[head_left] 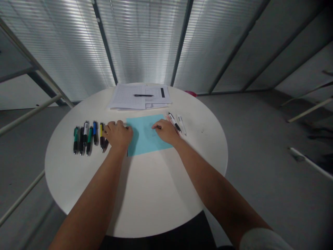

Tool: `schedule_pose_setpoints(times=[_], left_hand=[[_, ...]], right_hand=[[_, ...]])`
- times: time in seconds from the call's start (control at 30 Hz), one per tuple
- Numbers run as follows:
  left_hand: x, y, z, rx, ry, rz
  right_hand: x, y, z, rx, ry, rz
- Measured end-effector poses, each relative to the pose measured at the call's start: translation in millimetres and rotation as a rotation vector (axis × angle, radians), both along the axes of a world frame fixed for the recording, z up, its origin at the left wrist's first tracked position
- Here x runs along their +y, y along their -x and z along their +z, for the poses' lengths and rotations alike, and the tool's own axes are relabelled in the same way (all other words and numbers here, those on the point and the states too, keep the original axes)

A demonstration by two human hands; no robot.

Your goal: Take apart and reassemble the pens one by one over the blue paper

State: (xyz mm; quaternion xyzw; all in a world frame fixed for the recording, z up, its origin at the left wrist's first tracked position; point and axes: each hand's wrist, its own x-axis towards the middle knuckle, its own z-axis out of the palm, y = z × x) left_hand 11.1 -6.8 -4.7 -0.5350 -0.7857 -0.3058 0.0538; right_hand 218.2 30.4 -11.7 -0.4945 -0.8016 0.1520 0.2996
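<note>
A light blue sheet [142, 140] lies on the round white table, with faint marks near its middle. My left hand [118, 134] rests at the sheet's left edge, fingers apart and palm down, its thumb by the edge. Over the sheet's right part, my right hand [168, 131] is closed in a pinch around a small dark thing whose kind I cannot make out. Just left of my left hand are a yellow pen [101, 131] and a darker pen [105, 146], partly covered by the fingers. A white and black pen [174, 121] lies right of the sheet, beyond my right hand.
Several pens, among them a green pen [75, 140] and a blue pen [95, 132], lie in a row at left. White printed papers [126, 97] with a black pen [143, 95] on top are at the back. A white pen [182, 124] lies right. Blinds cover the glass behind.
</note>
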Motion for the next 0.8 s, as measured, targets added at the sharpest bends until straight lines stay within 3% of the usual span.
schedule_pose_setpoints(times=[0.13,0.3,0.57,0.67,0.8], left_hand=[[1.1,3.2,-0.9,-0.022,-0.03,-0.035],[1.9,7.3,-0.8,-0.013,0.058,-0.082],[9.1,8.6,-0.5,0.009,0.046,-0.246],[11.7,4.7,-1.5,-0.011,-0.061,-0.365],[8.8,-8.7,-1.0,-0.13,-0.198,-0.638]], right_hand=[[-1.3,0.3,1.7,-0.004,0.002,-0.008],[-0.8,0.0,0.3,0.008,0.018,-0.006],[0.7,-0.5,-3.0,0.019,0.01,0.0],[1.0,0.0,-4.1,0.036,0.007,0.004],[-1.4,1.4,-1.8,0.103,0.015,0.009]])
